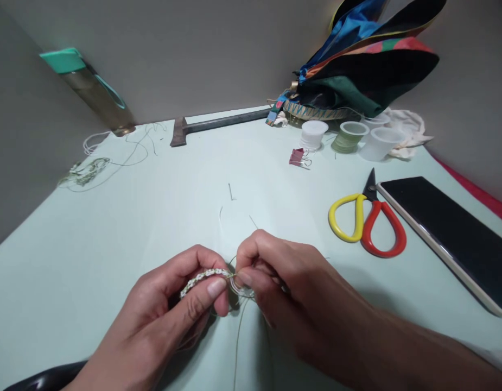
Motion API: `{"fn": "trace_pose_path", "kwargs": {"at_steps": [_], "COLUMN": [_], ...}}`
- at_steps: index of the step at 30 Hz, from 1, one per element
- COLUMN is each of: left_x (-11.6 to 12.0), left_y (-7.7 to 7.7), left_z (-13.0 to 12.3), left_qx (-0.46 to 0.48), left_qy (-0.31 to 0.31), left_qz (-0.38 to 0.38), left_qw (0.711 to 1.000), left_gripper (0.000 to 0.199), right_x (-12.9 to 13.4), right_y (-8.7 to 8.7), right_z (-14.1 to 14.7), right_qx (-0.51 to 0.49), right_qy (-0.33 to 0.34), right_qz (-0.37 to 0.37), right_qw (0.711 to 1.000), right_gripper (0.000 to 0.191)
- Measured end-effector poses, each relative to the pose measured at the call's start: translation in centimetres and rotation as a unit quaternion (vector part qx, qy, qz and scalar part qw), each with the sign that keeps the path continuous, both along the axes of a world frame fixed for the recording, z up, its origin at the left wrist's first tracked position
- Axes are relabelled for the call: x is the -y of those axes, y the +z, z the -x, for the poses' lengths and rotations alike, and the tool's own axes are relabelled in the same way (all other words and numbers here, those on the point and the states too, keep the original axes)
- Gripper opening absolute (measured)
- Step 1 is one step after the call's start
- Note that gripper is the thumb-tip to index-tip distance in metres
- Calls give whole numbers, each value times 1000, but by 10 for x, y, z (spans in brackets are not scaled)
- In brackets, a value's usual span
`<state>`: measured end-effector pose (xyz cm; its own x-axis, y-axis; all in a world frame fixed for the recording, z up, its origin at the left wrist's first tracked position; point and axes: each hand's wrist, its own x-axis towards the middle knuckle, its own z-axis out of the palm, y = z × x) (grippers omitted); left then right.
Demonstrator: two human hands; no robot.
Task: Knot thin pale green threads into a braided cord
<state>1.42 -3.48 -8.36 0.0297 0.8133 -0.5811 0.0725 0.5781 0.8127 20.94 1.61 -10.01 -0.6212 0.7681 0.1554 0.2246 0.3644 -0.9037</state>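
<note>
Pale green tabletop (pixel 124 228) spreads beneath 2 hands. Left hand (pixel 153 320) pinches a white-and-green braided cord band (pixel 202 279) between thumb and fingers; right hand (pixel 299 293), curled, pinches thin green cord (pixel 237 342) at the band's end. Red-and-yellow scissors (pixel 367 222) lie off to the right.

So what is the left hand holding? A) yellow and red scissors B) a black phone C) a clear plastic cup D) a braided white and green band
D: the left hand pinches the braided white and green band; the right hand pinches thin green cord.
</note>
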Motion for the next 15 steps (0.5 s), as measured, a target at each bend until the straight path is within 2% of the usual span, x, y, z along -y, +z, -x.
{"fn": "trace_pose_path", "kwargs": {"at_steps": [6,9,15], "left_x": [0,1,-1], "left_y": [4,3,-1], "left_z": [-3,-3,1], "left_qx": [-71,-95,-171], "left_qy": [1,3,-32], "left_qz": [-57,-106,-180], "left_qw": [996,990,968], "left_gripper": [41,33,18], "right_x": [0,2,1], "right_y": [3,4,1], "right_z": [0,0,3], "right_qx": [-1,-9,-39], "right_qy": [14,29,47], "right_qz": [34,38,53], "right_qw": [999,999,997], "right_gripper": [13,10,10]}}
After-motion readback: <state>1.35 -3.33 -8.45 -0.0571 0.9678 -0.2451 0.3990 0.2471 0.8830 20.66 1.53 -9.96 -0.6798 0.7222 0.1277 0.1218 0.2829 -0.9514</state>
